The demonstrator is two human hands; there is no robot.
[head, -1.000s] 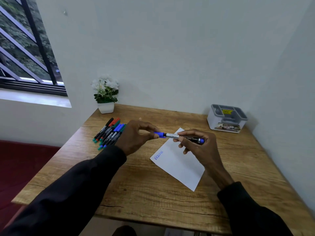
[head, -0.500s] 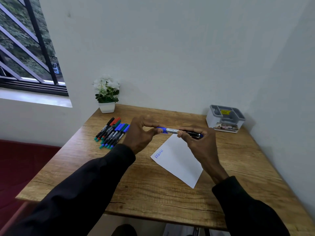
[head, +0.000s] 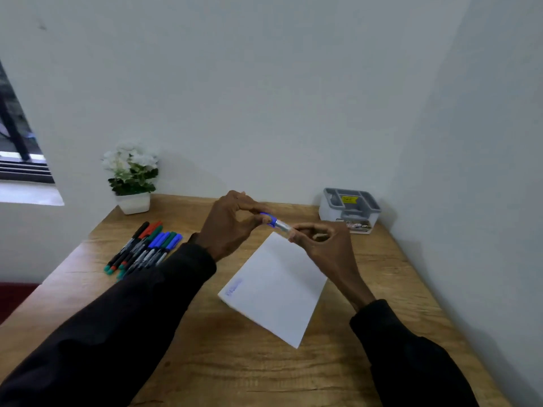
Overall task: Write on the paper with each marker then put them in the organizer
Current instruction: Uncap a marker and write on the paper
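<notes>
Black sleeves fill the bottom edge: left sleeve (head: 117, 333) from lower left, right sleeve (head: 411, 362) from lower right. Both arms reach over a wooden table (head: 235, 371).

Paper (head: 276, 289) lies flat on the table, mid-frame, turned at an angle with one corner toward the person. Short blue writing (head: 234, 287) sits near its left corner, too blurred to read.

Above the paper's far corner both hands meet on one marker (head: 282, 226), held in the air and tilted slightly down to the right. Right hand (head: 326, 248) grips the barrel, fingers curled round it, so most of the barrel is hidden. Left hand (head: 229, 227) pinches the blue cap (head: 271, 221) end between thumb and index finger, other fingers raised behind. A silver band shows between the hands. With the motion blur, I cannot tell whether the cap is fully seated or partly off. The marker touches neither paper nor table.

Left of the hands, a pile of markers (head: 144, 251) lies on the table side by side, caps pointing away: blue, green, red, black. The left sleeve covers part of its near end.

Back left, a potted plant (head: 132, 177) with white flowers stands on the table by the wall (head: 264, 98). In the back right corner, beyond the right hand, stands the organizer (head: 349, 210), grey top, compartments open upward, yellow sticker inside. Window (head: 17, 142) at the far left edge.
</notes>
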